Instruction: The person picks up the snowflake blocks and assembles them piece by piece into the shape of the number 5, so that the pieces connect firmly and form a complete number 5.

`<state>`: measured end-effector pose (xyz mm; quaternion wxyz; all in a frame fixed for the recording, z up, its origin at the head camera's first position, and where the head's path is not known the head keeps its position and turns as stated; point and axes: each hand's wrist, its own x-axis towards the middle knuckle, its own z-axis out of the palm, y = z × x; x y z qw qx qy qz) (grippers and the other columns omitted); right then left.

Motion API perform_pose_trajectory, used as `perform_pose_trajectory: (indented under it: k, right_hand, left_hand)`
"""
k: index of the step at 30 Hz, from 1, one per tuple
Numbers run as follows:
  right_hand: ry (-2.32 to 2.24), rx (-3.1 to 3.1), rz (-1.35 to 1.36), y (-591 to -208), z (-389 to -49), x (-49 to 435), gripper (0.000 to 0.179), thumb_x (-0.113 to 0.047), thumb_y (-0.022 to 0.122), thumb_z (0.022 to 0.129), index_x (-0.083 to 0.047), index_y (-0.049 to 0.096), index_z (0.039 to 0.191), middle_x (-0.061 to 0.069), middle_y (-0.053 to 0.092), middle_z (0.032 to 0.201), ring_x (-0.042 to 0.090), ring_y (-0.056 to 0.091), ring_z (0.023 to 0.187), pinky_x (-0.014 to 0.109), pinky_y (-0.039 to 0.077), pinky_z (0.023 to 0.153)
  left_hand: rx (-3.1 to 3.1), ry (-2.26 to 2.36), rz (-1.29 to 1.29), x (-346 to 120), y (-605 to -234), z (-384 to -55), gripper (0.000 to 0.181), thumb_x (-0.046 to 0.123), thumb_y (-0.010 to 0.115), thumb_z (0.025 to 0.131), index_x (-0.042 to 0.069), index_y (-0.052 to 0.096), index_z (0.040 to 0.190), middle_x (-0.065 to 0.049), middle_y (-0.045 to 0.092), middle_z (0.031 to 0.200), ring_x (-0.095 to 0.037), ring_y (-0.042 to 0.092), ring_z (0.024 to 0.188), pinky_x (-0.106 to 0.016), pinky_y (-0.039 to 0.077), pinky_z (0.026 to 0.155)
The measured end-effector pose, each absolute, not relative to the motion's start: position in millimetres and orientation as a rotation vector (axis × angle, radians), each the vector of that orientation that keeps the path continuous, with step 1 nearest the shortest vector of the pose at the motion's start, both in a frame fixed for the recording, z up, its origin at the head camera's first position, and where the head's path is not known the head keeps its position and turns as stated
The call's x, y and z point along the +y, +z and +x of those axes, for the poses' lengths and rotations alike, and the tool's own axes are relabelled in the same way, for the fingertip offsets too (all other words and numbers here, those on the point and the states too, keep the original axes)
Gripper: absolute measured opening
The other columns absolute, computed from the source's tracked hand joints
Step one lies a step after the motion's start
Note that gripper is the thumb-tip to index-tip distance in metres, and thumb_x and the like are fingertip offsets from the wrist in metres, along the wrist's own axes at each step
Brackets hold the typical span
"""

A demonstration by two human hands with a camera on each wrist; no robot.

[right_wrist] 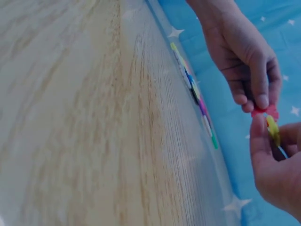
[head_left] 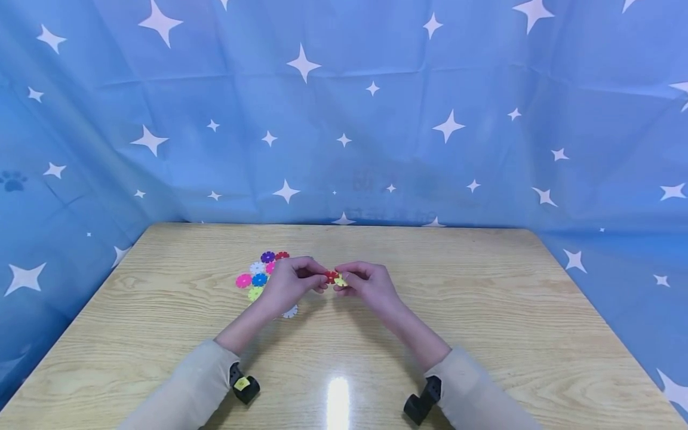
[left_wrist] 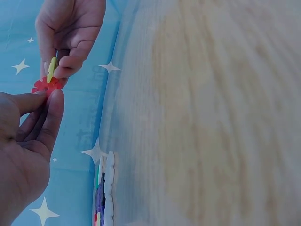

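My left hand (head_left: 288, 286) pinches a red notched plastic disc (head_left: 331, 277) between thumb and fingertips. Opposite it, my right hand (head_left: 372, 286) pinches a yellow notched disc (left_wrist: 51, 69) by its edge. Both discs meet over the middle of the table, and in the left wrist view the yellow one stands edge-on at an angle against the red one (left_wrist: 46, 86). Fingertips hide parts of both discs. Near my left hand lies a group of similar discs, among them a pink one (head_left: 243, 280), a blue one (head_left: 260, 279) and a purple one (head_left: 267, 257).
The discs lie flat on a wooden table (head_left: 484, 310), some partly behind my left hand and forearm. A white disc (head_left: 291, 312) is by my left wrist. Behind the table hangs a blue curtain (head_left: 344, 107) with white stars. Each sleeve cuff has a black wrist camera (head_left: 421, 401).
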<state>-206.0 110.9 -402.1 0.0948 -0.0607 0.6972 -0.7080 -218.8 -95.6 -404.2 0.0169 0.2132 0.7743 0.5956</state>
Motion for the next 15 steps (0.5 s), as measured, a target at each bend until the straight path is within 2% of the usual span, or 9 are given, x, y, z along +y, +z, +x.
perform_pose_trajectory:
  k: [5, 15]
  right_hand:
    - [-2.081, 2.083, -0.178, -400.2, -204.7, 110.8, 0.027, 0.000, 0.060, 0.102, 0.012, 0.065, 0.126, 0.019, 0.069, 0.113, 0.023, 0.073, 0.089, 0.038, 0.060, 0.086]
    - [-2.041, 2.135, -0.251, -402.9, -203.2, 110.3, 0.020, -0.002, 0.069, 0.096, 0.007, 0.073, 0.114, 0.016, 0.073, 0.108, 0.027, 0.074, 0.090, 0.040, 0.060, 0.087]
  left_hand:
    - [2.390, 1.863, 0.668, -96.2, -403.0, -218.5, 0.009, -0.005, 0.071, 0.093, -0.004, 0.076, 0.101, -0.012, 0.073, 0.091, -0.025, 0.074, 0.078, -0.033, 0.062, 0.073]
    - [2.393, 1.840, 0.682, -96.8, -401.5, -218.3, 0.011, -0.003, 0.074, 0.092, -0.002, 0.077, 0.103, -0.012, 0.074, 0.093, -0.026, 0.075, 0.079, -0.033, 0.062, 0.075]
